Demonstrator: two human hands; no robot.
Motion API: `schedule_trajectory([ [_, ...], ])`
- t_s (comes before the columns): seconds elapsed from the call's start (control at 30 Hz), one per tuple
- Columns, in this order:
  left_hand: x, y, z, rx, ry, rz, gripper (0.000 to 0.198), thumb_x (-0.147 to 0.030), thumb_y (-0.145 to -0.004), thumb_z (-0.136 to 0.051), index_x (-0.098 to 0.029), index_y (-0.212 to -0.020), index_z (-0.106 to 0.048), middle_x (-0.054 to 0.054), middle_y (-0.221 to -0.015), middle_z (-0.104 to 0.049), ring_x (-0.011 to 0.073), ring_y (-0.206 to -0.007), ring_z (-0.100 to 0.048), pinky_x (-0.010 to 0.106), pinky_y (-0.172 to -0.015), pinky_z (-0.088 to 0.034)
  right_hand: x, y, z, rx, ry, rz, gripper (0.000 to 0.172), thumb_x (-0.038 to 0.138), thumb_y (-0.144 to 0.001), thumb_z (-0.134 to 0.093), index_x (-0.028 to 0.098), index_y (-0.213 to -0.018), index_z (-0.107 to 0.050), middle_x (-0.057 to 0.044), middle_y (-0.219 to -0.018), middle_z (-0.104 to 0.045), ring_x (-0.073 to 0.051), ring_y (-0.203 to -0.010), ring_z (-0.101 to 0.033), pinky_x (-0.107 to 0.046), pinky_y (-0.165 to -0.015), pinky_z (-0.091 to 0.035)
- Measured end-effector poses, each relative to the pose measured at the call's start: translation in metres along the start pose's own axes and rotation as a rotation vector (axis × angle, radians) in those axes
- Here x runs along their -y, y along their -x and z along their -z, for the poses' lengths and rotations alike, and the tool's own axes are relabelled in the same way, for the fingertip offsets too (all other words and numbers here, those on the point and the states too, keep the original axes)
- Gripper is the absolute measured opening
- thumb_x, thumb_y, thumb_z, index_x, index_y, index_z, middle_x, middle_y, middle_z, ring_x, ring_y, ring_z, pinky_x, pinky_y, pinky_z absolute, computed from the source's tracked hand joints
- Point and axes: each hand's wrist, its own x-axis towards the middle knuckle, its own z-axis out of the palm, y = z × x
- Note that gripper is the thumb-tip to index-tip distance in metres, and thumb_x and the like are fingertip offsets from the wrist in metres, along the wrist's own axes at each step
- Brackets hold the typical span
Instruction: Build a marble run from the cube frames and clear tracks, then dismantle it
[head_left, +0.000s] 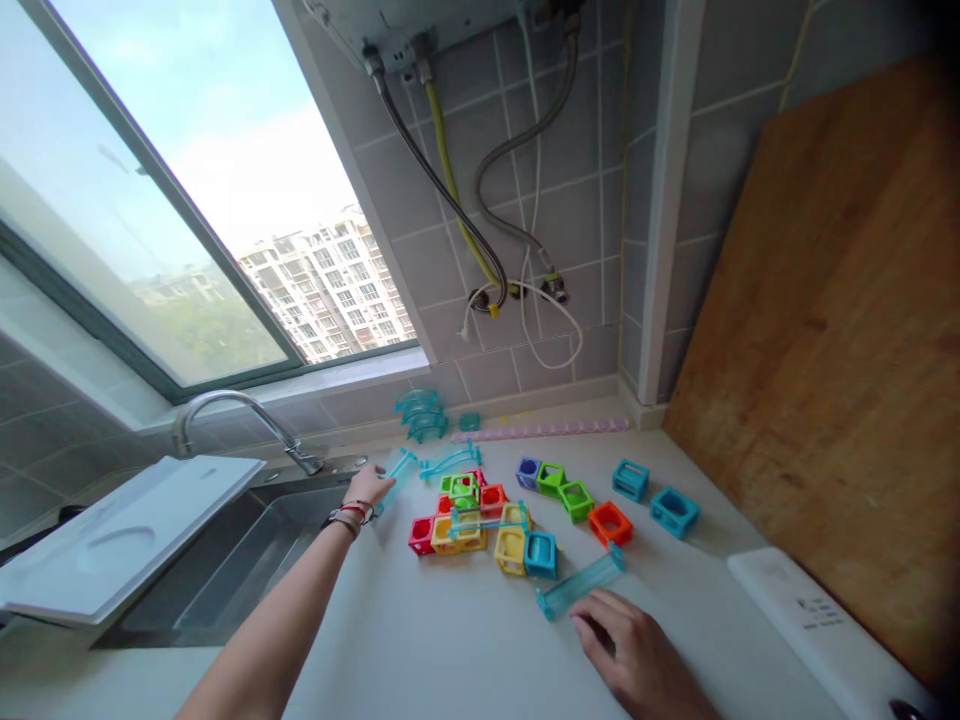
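Observation:
My left hand, with bands on its wrist, reaches out beside the sink. Its fingers are closed on the near side of a clear blue track piece. Loosely curled, my right hand rests on the countertop, just below another clear blue track piece; nothing shows in its fingers. Between the hands stands a cluster of red, yellow, green and blue open cube blocks, with a blue track piece lying across it. A wavy blue track piece lies behind the cluster.
Loose cubes, including an orange cube and a blue cube, lie to the right. Curved blue pieces and a pink strip sit by the wall. The sink and faucet are left; a wooden board leans right.

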Motion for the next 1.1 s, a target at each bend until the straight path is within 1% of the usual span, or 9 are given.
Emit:
schedule_trajectory([
  [0.17,-0.002,0.047,0.015,-0.074,0.1,-0.046,0.031,-0.031,-0.078,-0.058,-0.014,-0.104,-0.057,0.019,-0.116,-0.068,0.03,-0.111,-0.064,0.037,-0.093,-0.048,0.001,0.0,0.001,-0.001,-0.007,0.029,0.017,0.021,-0.095,-0.05,0.024,-0.088,-0.065,-0.003,-0.084,-0.068,-0.021,-0.08,-0.067,-0.032,-0.072,-0.053],
  [0.23,-0.005,0.091,0.021,-0.052,0.198,-0.152,0.03,-0.035,-0.081,-0.056,-0.019,-0.107,-0.053,0.011,-0.116,-0.068,0.0234,-0.108,-0.065,0.031,-0.091,-0.05,0.002,0.0,0.003,0.015,-0.017,0.039,0.017,0.021,-0.095,-0.05,0.024,-0.088,-0.065,-0.003,-0.084,-0.069,-0.021,-0.081,-0.067,-0.032,-0.072,-0.054],
  [0.3,-0.01,0.151,0.016,0.035,0.507,-0.362,0.036,-0.041,-0.081,-0.061,-0.02,-0.109,-0.052,0.01,-0.115,-0.068,0.0249,-0.107,-0.065,0.033,-0.089,-0.052,0.003,0.001,0.006,0.024,-0.041,0.044,0.017,0.023,-0.096,-0.05,0.025,-0.09,-0.066,-0.003,-0.085,-0.069,-0.021,-0.082,-0.067,-0.032,-0.074,-0.054],
  [0.4,-0.025,0.246,-0.02,0.137,0.79,-0.402,0.038,-0.047,-0.082,-0.066,-0.022,-0.109,-0.056,0.01,-0.108,-0.069,0.0265,-0.103,-0.065,0.036,-0.089,-0.052,0.006,0.005,0.007,0.03,-0.141,0.081,0.015,0.03,-0.094,-0.057,0.026,-0.103,-0.068,-0.004,-0.093,-0.07,-0.021,-0.084,-0.067,-0.031,-0.076,-0.056],
  [0.53,-0.056,0.327,-0.086,0.305,1.064,-0.304,0.038,-0.052,-0.081,-0.069,-0.021,-0.101,-0.058,0.01,-0.097,-0.07,0.0263,-0.09,-0.067,0.036,-0.08,-0.055,0.013,0.016,-0.006,0.047,-0.308,0.122,0.055,0.044,-0.084,-0.07,0.03,-0.135,-0.055,-0.007,-0.117,-0.068,-0.022,-0.091,-0.068,-0.029,-0.075,-0.059],
  [0.63,-0.07,0.342,-0.104,0.312,1.157,-0.28,0.038,-0.049,-0.081,-0.071,-0.022,-0.104,-0.058,0.01,-0.103,-0.07,0.0276,-0.099,-0.066,0.039,-0.09,-0.053,0.017,0.023,-0.02,-0.021,-0.34,0.031,0.052,0.045,-0.088,-0.066,0.028,-0.136,-0.054,-0.009,-0.122,-0.066,-0.022,-0.089,-0.068,-0.031,-0.076,-0.059],
  [0.8,-0.067,0.334,-0.089,0.429,1.225,-0.349,0.033,-0.043,-0.083,-0.072,-0.022,-0.104,-0.056,0.009,-0.101,-0.071,0.0253,-0.098,-0.067,0.038,-0.091,-0.052,0.026,0.021,-0.022,-0.011,-0.428,-0.053,0.041,0.047,-0.086,-0.068,0.023,-0.118,-0.061,-0.009,-0.111,-0.069,-0.024,-0.098,-0.067,-0.035,-0.084,-0.058],
  [0.97,-0.06,0.332,-0.085,0.363,1.352,-0.253,0.039,-0.047,-0.082,-0.072,-0.022,-0.105,-0.054,0.007,-0.094,-0.07,0.0224,-0.086,-0.07,0.035,-0.08,-0.054,0.032,-0.006,0.013,-0.074,-0.428,-0.091,0.038,0.048,-0.086,-0.068,0.019,-0.11,-0.062,-0.012,-0.107,-0.071,-0.027,-0.102,-0.068,-0.038,-0.087,-0.057],
  [1.1,-0.057,0.327,-0.092,0.342,1.474,-0.164,0.044,-0.052,-0.082,-0.071,-0.021,-0.105,-0.051,0.004,-0.086,-0.067,0.0201,-0.079,-0.069,0.036,-0.078,-0.056,0.019,-0.064,0.051,-0.263,-0.143,-0.115,0.047,0.053,-0.083,-0.068,0.016,-0.113,-0.063,-0.013,-0.104,-0.073,-0.026,-0.094,-0.07,-0.038,-0.084,-0.056],
])
